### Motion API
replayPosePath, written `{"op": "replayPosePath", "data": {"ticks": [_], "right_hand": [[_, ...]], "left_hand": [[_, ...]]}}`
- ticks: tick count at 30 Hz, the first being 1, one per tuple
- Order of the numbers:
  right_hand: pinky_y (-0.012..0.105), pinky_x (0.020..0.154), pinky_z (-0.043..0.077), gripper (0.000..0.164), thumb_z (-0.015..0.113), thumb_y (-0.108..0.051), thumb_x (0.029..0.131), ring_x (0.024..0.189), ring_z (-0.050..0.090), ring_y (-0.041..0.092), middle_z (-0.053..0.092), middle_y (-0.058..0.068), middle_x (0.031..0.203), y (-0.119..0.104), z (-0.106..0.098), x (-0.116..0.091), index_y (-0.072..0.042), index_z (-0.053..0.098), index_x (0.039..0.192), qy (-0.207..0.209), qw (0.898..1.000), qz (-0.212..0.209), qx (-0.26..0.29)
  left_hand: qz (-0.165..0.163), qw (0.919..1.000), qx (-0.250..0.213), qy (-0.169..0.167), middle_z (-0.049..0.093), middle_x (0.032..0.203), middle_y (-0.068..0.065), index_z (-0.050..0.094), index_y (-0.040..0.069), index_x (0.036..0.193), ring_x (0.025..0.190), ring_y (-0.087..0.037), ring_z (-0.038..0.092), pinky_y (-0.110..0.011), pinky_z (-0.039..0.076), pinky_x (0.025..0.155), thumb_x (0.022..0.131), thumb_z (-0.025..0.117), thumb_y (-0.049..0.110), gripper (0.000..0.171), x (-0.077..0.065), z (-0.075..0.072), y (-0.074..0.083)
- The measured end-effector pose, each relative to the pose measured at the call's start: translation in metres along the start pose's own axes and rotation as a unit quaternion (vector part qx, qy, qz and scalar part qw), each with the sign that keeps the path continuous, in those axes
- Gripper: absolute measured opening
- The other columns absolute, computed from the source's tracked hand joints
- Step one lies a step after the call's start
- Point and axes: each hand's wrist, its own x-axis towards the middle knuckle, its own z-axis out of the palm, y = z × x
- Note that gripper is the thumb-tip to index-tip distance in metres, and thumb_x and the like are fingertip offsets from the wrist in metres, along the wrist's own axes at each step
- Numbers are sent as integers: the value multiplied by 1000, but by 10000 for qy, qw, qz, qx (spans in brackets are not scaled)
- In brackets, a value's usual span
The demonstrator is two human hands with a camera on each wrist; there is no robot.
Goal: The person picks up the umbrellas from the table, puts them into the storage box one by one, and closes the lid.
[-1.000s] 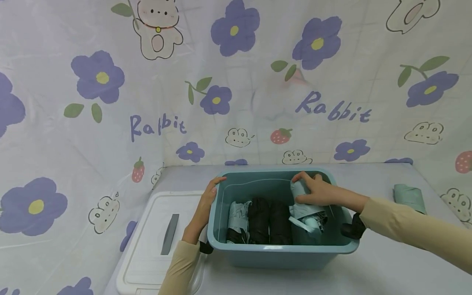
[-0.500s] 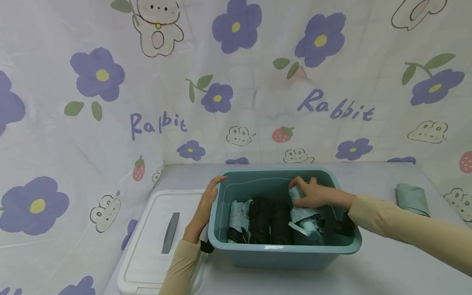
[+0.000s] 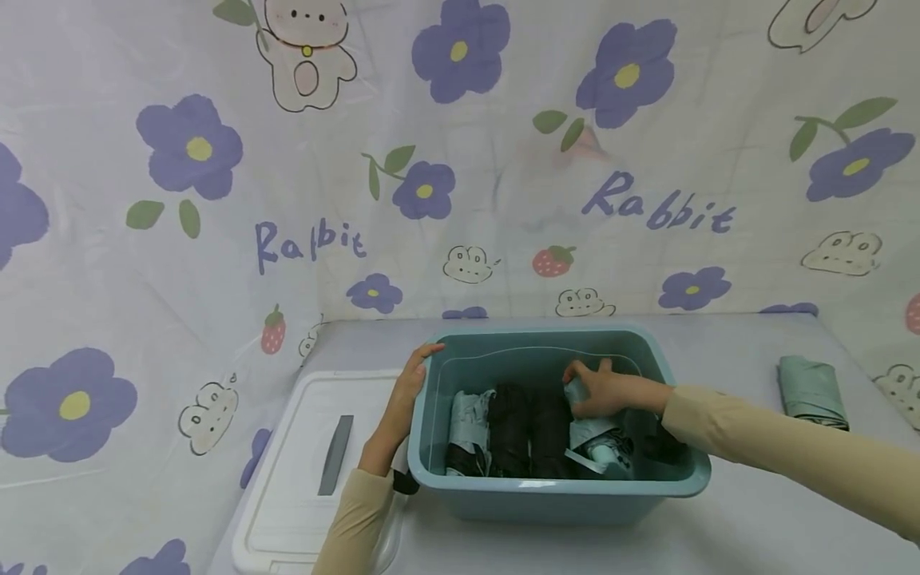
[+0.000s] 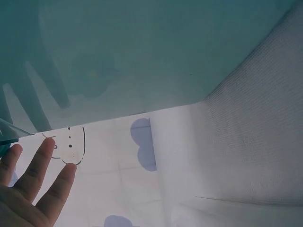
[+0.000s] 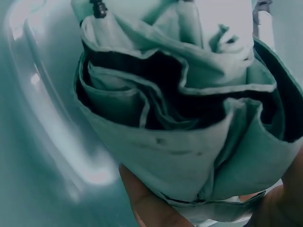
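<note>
The left hand — fingers extended at the left rim of the storage bin — apparently steadies it; the right hand grips the pale-green fabric roll inside, beside the black rolls, likely containing its folds.

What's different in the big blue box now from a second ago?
The right hand has moved down, lowering the pale green bundle deeper into the box. It's still holding on, and nothing new was grabbed or let go. The left hand stayed at the rim; the black rolls, white lid and folded green cloth stayed put.
</note>
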Motion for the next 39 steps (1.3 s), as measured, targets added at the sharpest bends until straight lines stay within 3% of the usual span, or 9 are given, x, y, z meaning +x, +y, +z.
{"op": "replayPosePath", "data": {"ticks": [7, 14, 18, 25, 32, 36, 39], "right_hand": [[30, 53, 37, 41, 58, -19, 87, 61, 45, 20, 30, 31, 108, 5, 9, 10, -10, 36, 121, -54, 9997, 154, -170], [34, 61, 37, 40, 58, -19, 88, 74, 47, 26, 31, 31, 111, -1, 9, 15, -10, 35, 120, -212, 9985, 315, -382], [34, 62, 36, 39, 58, -14, 85, 77, 45, 29, 34, 26, 105, -2, 9, 15, -9, 34, 115, -320, 9976, 488, -380], [32, 54, 46, 37, 58, -8, 86, 72, 47, 26, 34, 21, 98, -4, 11, 16, -10, 31, 112, -419, 9962, 754, -117], [37, 60, 52, 45, 61, -18, 88, 74, 52, 23, 45, 19, 103, -7, 6, 12, -8, 33, 122, -659, 9956, 630, -219], [32, 59, 48, 48, 60, -19, 90, 65, 50, 18, 50, 10, 87, -8, 4, 10, -7, 30, 126, -791, 9952, 536, -202], [27, 53, 39, 50, 58, -19, 91, 53, 43, 13, 44, 2, 70, -8, 2, 8, -7, 28, 129, -829, 9953, 492, -113]], "left_hand": [[-18, 10000, 39, -33, 25, 148, -20, 34, -1, 140, 138, -33, 20, -59, 19, 106, 100, 20, 10, 43, -1, 0, -2], [9, 10000, -15, 17, 25, 147, -22, 34, -2, 139, 137, -35, 21, -60, 20, 105, 100, 20, 12, 44, 1, 1, 1], [55, 10000, -4, 16, 25, 147, -23, 34, -4, 139, 136, -36, 22, -60, 21, 104, 98, 20, 8, 44, 1, 2, 2], [74, 10000, -4, 36, 26, 146, -23, 34, -4, 139, 137, -35, 21, -60, 17, 106, 99, 20, 9, 44, -1, 2, 3], [64, 10000, -2, 21, 25, 146, -25, 33, -6, 138, 136, -36, 23, -60, 20, 105, 99, 19, 5, 44, 0, 1, 6], [59, 9999, -96, 1, 25, 146, -25, 33, -6, 139, 135, -37, 23, -59, 22, 104, 98, 19, 5, 44, 0, 1, 5], [54, 9999, -162, -11, 24, 146, -24, 33, -5, 139, 135, -38, 23, -59, 22, 104, 99, 19, 7, 44, 1, 2, 5]]}}
